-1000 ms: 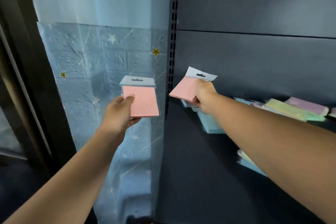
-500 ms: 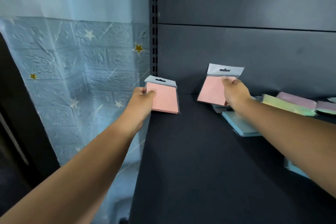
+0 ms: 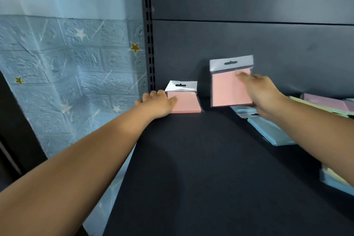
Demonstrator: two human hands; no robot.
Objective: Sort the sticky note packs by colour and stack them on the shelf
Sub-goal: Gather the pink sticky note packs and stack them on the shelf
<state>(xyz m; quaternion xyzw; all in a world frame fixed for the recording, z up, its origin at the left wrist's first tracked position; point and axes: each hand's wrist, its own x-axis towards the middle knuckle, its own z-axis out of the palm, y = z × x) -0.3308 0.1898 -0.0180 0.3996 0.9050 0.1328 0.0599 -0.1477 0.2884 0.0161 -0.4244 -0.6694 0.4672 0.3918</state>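
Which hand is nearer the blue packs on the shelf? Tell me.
Right. The right hand, holding a pink pack, is directly above the blue packs. The left hand is far to their left, at the shelf's back corner.

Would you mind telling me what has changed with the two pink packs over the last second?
The left hand has carried its pink pack from beside the shelf into the shelf's back left corner, where it now lies flat. The right hand has lifted the second pink pack more upright. Both hands still hold their packs; the blue packs stayed put.
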